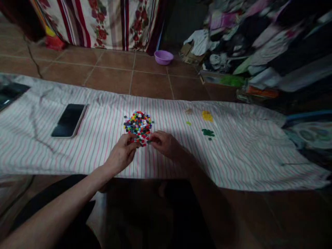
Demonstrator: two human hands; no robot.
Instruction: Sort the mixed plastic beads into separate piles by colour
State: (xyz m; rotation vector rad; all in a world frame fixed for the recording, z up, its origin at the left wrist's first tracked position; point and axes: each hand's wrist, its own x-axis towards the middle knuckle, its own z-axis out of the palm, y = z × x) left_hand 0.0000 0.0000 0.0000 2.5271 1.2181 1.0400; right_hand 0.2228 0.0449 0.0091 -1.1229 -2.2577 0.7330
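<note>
1. Left of you: smartphone (67,121), dark screen up, on striped cloth (246,145).
2. Ahead of you: purple basin (163,61) on brown floor tiles (114,77), near floral curtain (114,24).
3. Ahead, to your right: heaped clothes (259,38).

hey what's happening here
A person has both hands at a pile of small mixed-colour pieces on a striped cloth: the left hand and right hand meet its near edge. Whether either holds a piece is hard to tell. To the right lie separate yellow pieces, dark green pieces, light green pieces and beige pieces. A phone lies to the left.
</note>
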